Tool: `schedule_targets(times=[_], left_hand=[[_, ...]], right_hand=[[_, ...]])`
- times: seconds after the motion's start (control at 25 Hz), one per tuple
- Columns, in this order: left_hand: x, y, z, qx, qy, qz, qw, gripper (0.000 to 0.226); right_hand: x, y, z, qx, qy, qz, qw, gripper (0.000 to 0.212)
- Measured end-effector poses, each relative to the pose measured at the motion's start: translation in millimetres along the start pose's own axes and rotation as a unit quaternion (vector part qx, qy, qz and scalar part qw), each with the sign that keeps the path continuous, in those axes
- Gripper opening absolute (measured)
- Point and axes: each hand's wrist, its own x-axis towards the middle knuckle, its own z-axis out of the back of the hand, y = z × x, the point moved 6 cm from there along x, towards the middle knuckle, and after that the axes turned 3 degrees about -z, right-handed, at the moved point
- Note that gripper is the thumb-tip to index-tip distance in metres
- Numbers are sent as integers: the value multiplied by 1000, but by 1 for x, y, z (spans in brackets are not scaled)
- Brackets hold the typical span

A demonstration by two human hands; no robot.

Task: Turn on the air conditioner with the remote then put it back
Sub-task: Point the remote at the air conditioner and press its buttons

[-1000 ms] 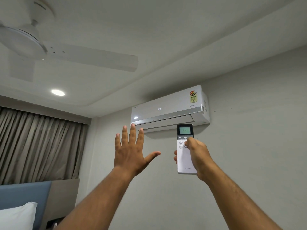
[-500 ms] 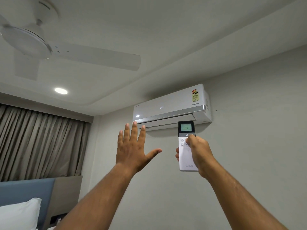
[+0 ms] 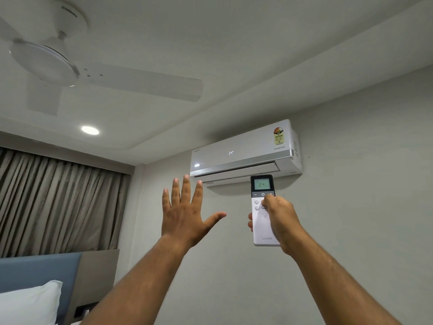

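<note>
Up there, the right hand (image 3: 280, 219) is wrapping its grip around the slim white plastic remote (image 3: 263, 211), holding it upright, long axis aiming at the white wall-mounted air conditioner (image 3: 243, 152) just above; the left hand (image 3: 185, 213) is hovering empty, fingers spread wide.

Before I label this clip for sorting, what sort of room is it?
Likely a bedroom, perhaps a hotel's: a white pillow against a blue headboard, pleated curtains, and a wall-mounted air conditioner.
</note>
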Motion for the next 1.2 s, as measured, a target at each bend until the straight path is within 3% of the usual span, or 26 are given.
schedule_targets(times=[1.2], left_hand=[[0, 33, -14, 0, 1, 7, 1000, 108]], right_hand=[[16, -16, -21, -32, -6, 3, 999, 20]])
